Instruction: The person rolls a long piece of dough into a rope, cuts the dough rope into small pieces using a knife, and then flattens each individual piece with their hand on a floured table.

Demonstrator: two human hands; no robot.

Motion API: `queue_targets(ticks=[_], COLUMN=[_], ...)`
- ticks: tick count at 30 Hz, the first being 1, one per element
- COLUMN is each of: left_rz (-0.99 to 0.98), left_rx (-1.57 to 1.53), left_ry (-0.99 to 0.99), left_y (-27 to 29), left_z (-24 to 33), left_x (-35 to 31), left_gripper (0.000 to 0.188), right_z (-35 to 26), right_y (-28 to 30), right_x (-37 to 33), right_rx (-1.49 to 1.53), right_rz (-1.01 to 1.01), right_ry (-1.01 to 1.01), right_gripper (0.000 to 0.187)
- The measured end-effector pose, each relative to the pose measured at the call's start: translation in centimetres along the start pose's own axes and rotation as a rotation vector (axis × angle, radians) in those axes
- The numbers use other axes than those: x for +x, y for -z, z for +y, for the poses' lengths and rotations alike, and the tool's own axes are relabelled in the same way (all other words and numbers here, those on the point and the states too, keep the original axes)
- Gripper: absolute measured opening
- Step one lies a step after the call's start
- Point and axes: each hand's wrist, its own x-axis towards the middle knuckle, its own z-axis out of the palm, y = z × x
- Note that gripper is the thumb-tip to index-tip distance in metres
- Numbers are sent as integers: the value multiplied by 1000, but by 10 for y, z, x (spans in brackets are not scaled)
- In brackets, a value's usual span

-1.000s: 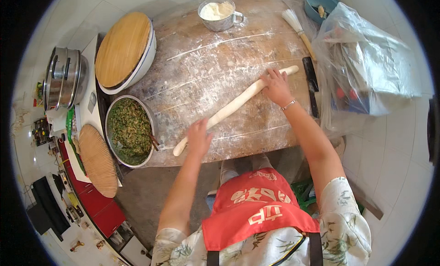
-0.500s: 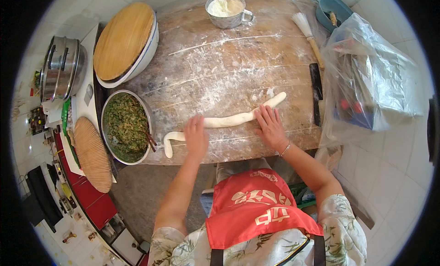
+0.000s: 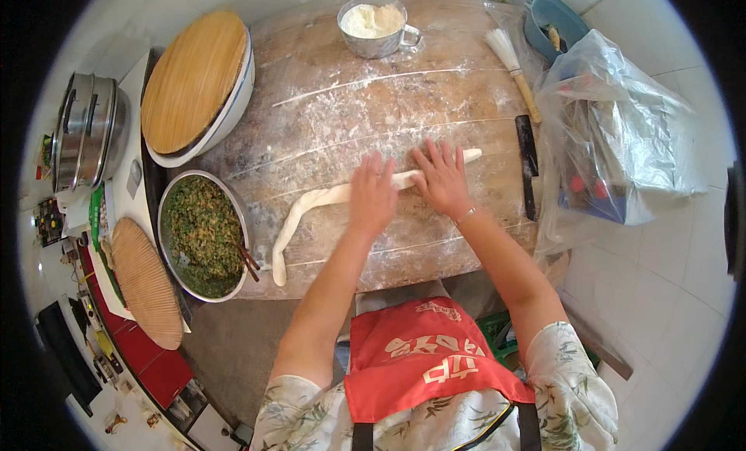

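A long rope of white dough (image 3: 322,197) lies across the floured wooden board (image 3: 350,132), its left end bent down toward the near edge. Flat on the rope, near its middle, rests my left hand (image 3: 374,193), slightly blurred, fingers stretched out. My right hand (image 3: 444,179) lies palm down on the rope farther right, its fingers spread and pointing away from me. The rope's right tip shows beyond those fingers. Left of the dough stands a metal bowl of green chopped filling (image 3: 203,237), with brown chopsticks (image 3: 249,260) leaning at its rim.
At the back are a cup of flour (image 3: 374,25) and a covered white basin (image 3: 194,84). A brush (image 3: 513,71), a dark-bladed knife (image 3: 528,167) and a plastic-covered box (image 3: 614,140) line the right side. A ribbed wooden lid (image 3: 149,284) and steamer pots (image 3: 84,132) stand left.
Both hands have moved away from me along with the dough, and my left hand has shifted right, closer to the right one. The rope's left part now makes a longer, smoother bend.
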Motion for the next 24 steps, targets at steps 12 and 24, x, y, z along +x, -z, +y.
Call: queue_targets(ticks=[12,24], left_rz=[54,350], left_rx=[66,-192], left_ry=[83,158], left_y=[-6,-6], left_z=[-14,-32], left_x=[49,14], left_gripper=[62,49], right_z=[42,-68], right_y=[-8,-3], right_x=[32,48], right_rx=[-25,246], right_rz=[100,59], right_ry=[-187,-52], right_gripper=[67,54])
